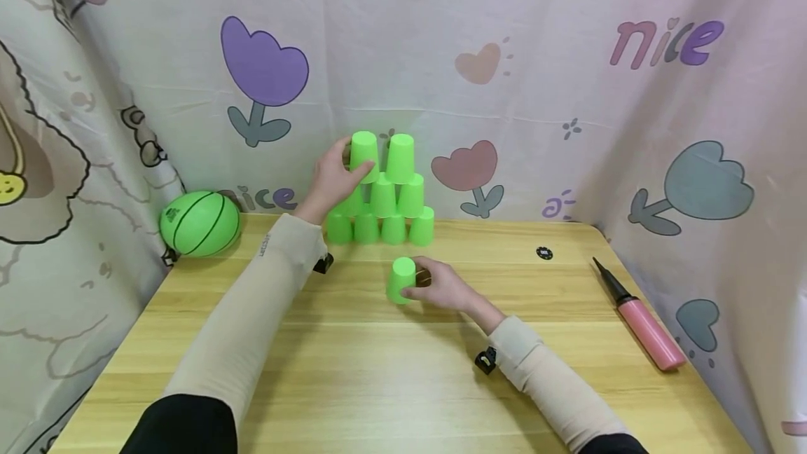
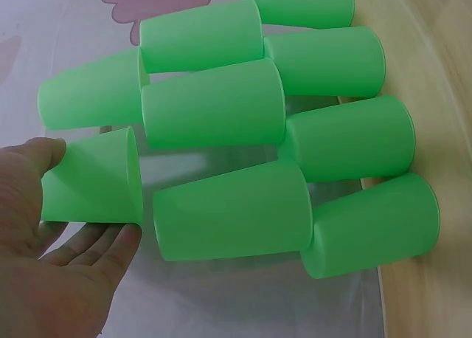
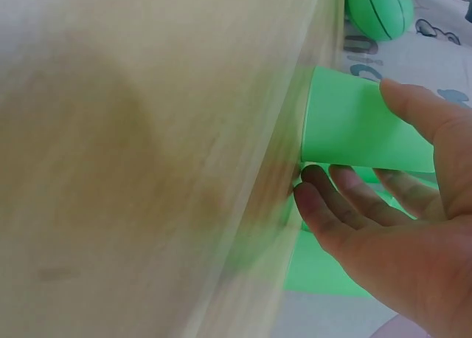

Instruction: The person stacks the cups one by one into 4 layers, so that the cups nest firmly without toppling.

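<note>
Upside-down green plastic cups form a pyramid at the back of the table, in three rows. My left hand grips the left cup of the top row, thumb on one side and fingers on the other. In the left wrist view a narrow gap shows between this held cup and the cups beneath. Another top-row cup stands beside it. In front of the pyramid my right hand holds a single upside-down cup between thumb and fingers, at the tabletop.
A green ball sits at the table's back left corner. To the right lie a small black disc and a pink hand pump with a black nozzle. A patterned curtain hangs right behind the wooden table.
</note>
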`<action>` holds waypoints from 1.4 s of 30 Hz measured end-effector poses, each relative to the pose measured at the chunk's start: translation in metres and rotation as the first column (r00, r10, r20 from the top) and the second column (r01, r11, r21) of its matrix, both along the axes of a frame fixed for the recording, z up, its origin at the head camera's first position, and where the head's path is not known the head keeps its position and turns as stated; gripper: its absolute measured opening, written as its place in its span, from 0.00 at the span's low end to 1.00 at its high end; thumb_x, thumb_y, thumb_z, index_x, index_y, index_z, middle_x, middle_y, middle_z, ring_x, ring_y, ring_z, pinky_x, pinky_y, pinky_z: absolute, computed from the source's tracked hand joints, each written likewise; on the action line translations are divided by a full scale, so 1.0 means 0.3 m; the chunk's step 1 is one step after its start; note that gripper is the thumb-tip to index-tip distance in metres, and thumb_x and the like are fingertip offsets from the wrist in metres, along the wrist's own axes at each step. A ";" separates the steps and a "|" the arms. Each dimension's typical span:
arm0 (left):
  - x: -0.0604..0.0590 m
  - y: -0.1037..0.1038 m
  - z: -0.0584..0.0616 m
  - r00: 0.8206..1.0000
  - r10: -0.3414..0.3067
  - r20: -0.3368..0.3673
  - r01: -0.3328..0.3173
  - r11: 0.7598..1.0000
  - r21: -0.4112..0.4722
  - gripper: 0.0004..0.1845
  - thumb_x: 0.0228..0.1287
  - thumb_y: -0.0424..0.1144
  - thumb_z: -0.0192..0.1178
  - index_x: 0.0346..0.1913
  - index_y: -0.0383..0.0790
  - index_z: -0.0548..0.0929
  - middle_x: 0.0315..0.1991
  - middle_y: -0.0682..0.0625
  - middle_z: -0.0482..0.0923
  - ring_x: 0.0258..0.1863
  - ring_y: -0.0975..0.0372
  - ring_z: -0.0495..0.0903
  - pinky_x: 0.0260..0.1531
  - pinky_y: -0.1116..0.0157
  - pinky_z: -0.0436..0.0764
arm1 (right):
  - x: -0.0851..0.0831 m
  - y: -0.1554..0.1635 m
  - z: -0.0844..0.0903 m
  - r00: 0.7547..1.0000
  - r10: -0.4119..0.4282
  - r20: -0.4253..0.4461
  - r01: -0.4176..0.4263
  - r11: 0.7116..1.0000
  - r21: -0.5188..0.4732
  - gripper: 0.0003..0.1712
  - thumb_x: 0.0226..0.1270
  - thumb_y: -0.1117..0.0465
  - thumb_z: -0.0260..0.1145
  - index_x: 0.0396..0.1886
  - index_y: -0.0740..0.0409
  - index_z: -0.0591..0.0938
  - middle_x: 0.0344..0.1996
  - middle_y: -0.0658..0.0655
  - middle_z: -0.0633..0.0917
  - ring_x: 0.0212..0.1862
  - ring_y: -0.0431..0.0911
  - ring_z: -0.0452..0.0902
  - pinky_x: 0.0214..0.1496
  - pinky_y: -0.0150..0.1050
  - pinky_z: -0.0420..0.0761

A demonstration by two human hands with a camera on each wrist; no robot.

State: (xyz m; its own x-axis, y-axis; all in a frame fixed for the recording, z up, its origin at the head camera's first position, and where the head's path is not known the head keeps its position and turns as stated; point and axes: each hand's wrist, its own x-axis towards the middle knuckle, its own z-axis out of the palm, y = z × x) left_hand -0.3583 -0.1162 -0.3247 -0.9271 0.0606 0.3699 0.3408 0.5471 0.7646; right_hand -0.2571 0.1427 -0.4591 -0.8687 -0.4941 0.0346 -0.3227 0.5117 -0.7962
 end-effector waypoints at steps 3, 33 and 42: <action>-0.013 0.002 -0.002 1.000 0.003 0.011 -0.003 1.000 0.000 0.37 0.74 0.47 0.66 0.78 0.38 0.66 0.65 0.36 0.81 0.61 0.46 0.81 0.62 0.48 0.83 | 0.001 -0.001 0.001 1.000 -0.001 0.008 0.001 1.000 0.004 0.35 0.65 0.58 0.78 0.70 0.59 0.77 0.54 0.59 0.88 0.56 0.53 0.86 0.62 0.45 0.87; -0.044 0.008 -0.004 0.997 0.028 0.071 -0.027 1.000 -0.008 0.41 0.74 0.52 0.66 0.81 0.38 0.62 0.68 0.36 0.78 0.65 0.45 0.78 0.69 0.47 0.79 | 0.010 0.005 0.007 1.000 0.010 -0.012 -0.010 1.000 0.025 0.35 0.66 0.55 0.78 0.69 0.60 0.77 0.49 0.60 0.88 0.54 0.51 0.85 0.62 0.47 0.87; -0.038 -0.064 -0.005 0.997 0.046 0.064 -0.053 0.992 0.112 0.38 0.79 0.61 0.54 0.80 0.41 0.64 0.68 0.33 0.77 0.68 0.44 0.78 0.71 0.49 0.78 | 0.006 0.001 0.002 1.000 0.005 -0.012 -0.004 0.999 0.036 0.35 0.65 0.54 0.79 0.69 0.58 0.78 0.49 0.57 0.88 0.54 0.50 0.85 0.62 0.46 0.87</action>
State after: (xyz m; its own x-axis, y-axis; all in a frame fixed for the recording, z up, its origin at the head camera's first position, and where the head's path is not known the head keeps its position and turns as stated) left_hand -0.3699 -0.1355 -0.3264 -0.9490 -0.0250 0.3143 0.2663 0.4704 0.8413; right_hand -0.2555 0.1428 -0.4585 -0.8661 -0.4992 0.0267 -0.3343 0.5386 -0.7734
